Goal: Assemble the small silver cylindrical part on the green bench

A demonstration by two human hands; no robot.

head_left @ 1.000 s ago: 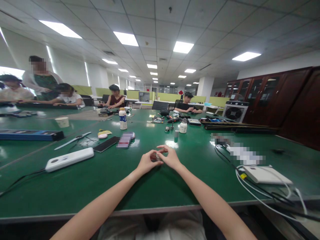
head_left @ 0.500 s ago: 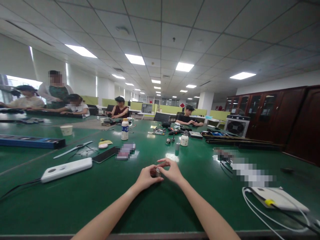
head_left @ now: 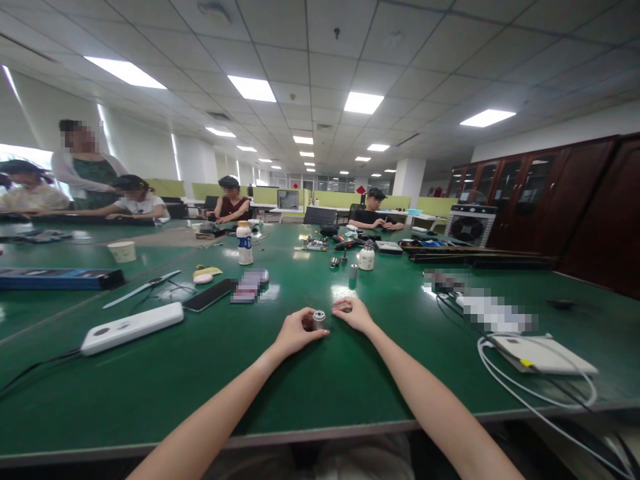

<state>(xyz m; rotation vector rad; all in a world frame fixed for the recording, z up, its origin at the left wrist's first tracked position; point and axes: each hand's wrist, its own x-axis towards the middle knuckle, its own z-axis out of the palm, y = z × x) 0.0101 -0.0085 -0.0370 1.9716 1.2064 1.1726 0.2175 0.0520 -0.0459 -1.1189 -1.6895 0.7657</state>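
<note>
A small metal cylinder point(head_left: 319, 321) stands upright on the green tabletop, a ring with a dark centre showing on its top. My left hand point(head_left: 300, 331) is closed around its left side, with the thumb across the front. Just to the right is my right hand point(head_left: 355, 315), apart from the cylinder. Its fingers are loosely bent, and no object shows between them. Beyond the hands stands a second grey cylinder point(head_left: 353, 272), with a white bottle point(head_left: 367, 257) beside it.
To the left lie a white power strip point(head_left: 133, 328), a dark phone point(head_left: 209, 295) and a watch-like strap point(head_left: 143, 289). A drink bottle point(head_left: 245, 243) stands farther back. A white box point(head_left: 547, 353) with cables is at right. Several people sit around the table.
My right hand has let go of the cylinder and moved right, leaving its top in sight. My left hand stays around it. The camera has tilted down slightly, showing the table's front edge.
</note>
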